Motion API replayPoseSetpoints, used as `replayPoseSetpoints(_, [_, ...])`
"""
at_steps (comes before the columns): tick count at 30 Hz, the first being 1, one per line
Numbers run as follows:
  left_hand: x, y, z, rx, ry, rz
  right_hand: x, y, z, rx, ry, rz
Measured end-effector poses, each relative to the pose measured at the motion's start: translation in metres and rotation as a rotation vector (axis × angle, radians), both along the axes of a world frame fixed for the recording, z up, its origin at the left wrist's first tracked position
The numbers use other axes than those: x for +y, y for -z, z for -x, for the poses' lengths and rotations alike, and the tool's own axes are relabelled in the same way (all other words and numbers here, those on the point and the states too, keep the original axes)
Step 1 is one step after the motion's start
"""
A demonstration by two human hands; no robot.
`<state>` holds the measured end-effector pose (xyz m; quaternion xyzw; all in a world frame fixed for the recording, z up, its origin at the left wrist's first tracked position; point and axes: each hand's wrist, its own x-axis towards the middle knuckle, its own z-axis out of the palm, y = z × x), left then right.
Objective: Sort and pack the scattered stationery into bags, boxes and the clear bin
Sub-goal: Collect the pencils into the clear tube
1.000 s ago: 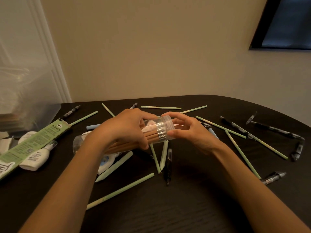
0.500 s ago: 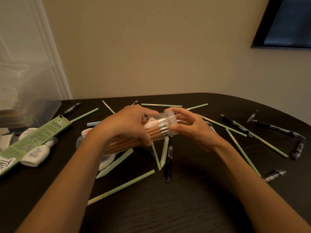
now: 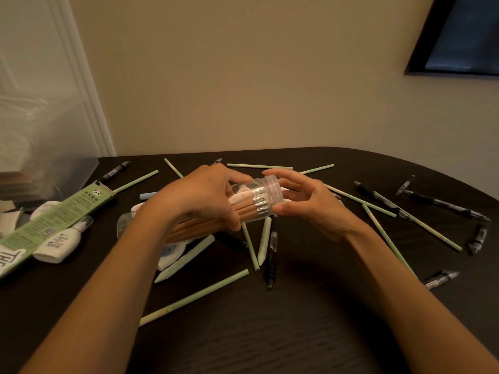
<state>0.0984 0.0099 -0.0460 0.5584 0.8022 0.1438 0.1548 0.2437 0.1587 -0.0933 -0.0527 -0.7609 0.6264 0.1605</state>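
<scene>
A clear plastic tube (image 3: 259, 201) full of wooden pencils lies on its side just above the dark table (image 3: 270, 333). My left hand (image 3: 199, 198) grips the tube's body from above. My right hand (image 3: 305, 203) curls its fingers and thumb round the tube's clear lid (image 3: 274, 188) at the right end. Pale green pencils (image 3: 194, 295) and black pens (image 3: 271, 261) lie scattered around both hands.
A green pencil box (image 3: 51, 217) lies at the left beside a white correction-fluid bottle (image 3: 60, 241). The clear bin (image 3: 35, 147) stands at the far left. More black pens (image 3: 442, 203) lie at the right near the table's curved edge. A correction tape (image 3: 172, 252) sits under my left wrist.
The tube has risen slightly and shifted right. My right hand's fingers have loosened and moved round the lid, with the thumb now under it.
</scene>
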Motion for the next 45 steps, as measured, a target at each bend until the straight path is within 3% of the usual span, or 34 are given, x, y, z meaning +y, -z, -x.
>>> replayPoseSetpoints(12, [0.002, 0.000, -0.005, -0.009, 0.024, 0.010, -0.001, 0.002, 0.003, -0.047, 0.098, -0.132])
replayPoseSetpoints(18, [0.007, 0.004, -0.009, 0.021, 0.008, -0.035, -0.010, 0.003, 0.010, -0.100, 0.220, -0.092])
replayPoseSetpoints(21, [0.010, 0.007, -0.013, 0.051, 0.000, -0.063, -0.008, 0.002, 0.012, -0.194, 0.268, -0.069])
replayPoseSetpoints(25, [0.014, 0.011, -0.016, 0.080, 0.009, -0.060, -0.001, -0.002, 0.008, -0.330, 0.168, -0.030])
replayPoseSetpoints(32, [0.005, -0.001, -0.006, 0.032, 0.028, -0.019, 0.004, -0.002, 0.001, -0.095, 0.100, 0.020])
replayPoseSetpoints(35, [-0.003, -0.004, 0.003, 0.015, 0.002, 0.041, 0.011, -0.003, -0.003, 0.016, 0.115, 0.153])
replayPoseSetpoints(40, [-0.006, -0.004, 0.005, -0.046, 0.032, 0.072, 0.012, 0.000, -0.006, -0.081, -0.016, 0.061])
replayPoseSetpoints(45, [-0.005, -0.003, 0.007, -0.088, 0.034, 0.081, 0.010, -0.001, -0.006, -0.042, -0.043, 0.073])
